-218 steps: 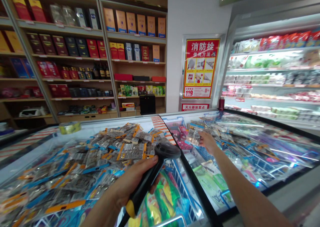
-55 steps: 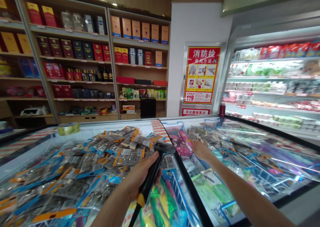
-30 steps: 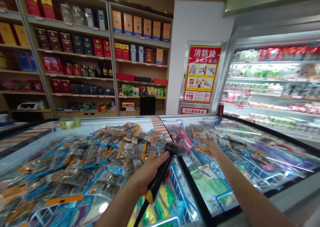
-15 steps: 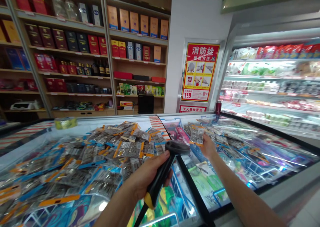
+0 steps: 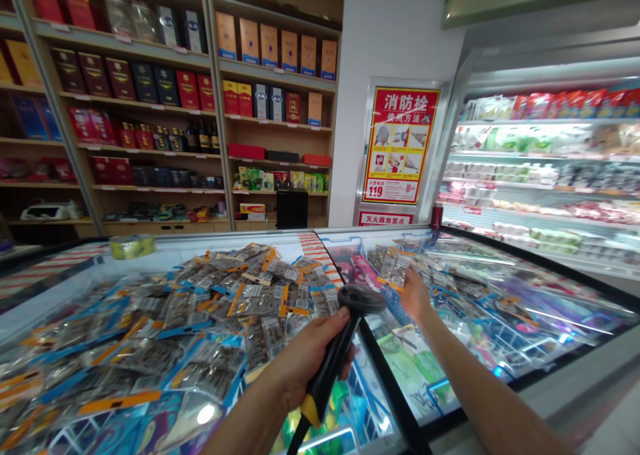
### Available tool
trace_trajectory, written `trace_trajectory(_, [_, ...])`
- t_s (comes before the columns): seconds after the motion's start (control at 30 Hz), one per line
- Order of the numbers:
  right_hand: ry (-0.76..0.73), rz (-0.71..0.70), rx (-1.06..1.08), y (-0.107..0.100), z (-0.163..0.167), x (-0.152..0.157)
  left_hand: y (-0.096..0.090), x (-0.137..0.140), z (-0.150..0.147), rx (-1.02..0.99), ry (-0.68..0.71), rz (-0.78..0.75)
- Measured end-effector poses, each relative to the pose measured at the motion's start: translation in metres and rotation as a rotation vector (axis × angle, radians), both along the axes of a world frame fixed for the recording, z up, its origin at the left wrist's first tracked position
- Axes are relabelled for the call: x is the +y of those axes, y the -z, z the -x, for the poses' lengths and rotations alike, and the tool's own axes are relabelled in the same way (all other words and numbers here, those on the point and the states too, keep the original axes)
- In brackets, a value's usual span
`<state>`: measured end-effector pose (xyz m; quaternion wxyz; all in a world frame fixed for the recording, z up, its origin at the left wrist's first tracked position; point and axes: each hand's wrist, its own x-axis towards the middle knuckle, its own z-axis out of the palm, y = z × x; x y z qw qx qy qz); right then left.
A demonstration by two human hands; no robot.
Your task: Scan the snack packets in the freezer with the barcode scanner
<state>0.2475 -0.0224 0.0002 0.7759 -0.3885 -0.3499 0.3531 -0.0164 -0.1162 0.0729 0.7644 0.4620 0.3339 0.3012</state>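
A big freezer (image 5: 280,240) fills the bottom half of the frame, and a black bar (image 5: 385,381) runs down it, just right of the middle. Tall wooden shelves (image 5: 280,137) full of boxes and bottles stand at the upper left. At the upper right is a bright fridge (image 5: 525,58) with rows of food. Between them is a white wall (image 5: 395,35) with a red sign (image 5: 401,145) on it.

A large heap of packets (image 5: 150,328) with orange and blue edges covers much of the left side of the freezer. More small packs (image 5: 460,285) lie on the right side.

The left hand (image 5: 323,348), low in the middle, is wrapped around a black scanner (image 5: 336,355), with its thumb up near the top. The scanner's round head points up and right, and a yellow ring goes around its bottom end.

The right hand (image 5: 414,291), right of the middle, is nearly closed and pinches one packet (image 5: 393,268) by its side. That packet is tilted, near some pink bags (image 5: 363,269). I can't tell if it touches the packs behind it.

A roll of tape (image 5: 133,245) sits by the far left edge.
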Motion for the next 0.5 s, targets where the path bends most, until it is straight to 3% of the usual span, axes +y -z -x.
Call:
trace_trajectory(0.17, [0.005,0.015,0.084,0.003,0.002,0.007,0.001,0.001,0.000,-0.008,0.038,-0.017])
trace_trajectory(0.3, [0.004,0.109,0.221,0.002,0.008,0.006,0.001,0.001,-0.001,0.010,-0.006,-0.002])
trace_trajectory(0.5, [0.018,0.212,0.207,0.007,0.009,0.004,0.002,0.002,-0.002,0.031,-0.039,0.027])
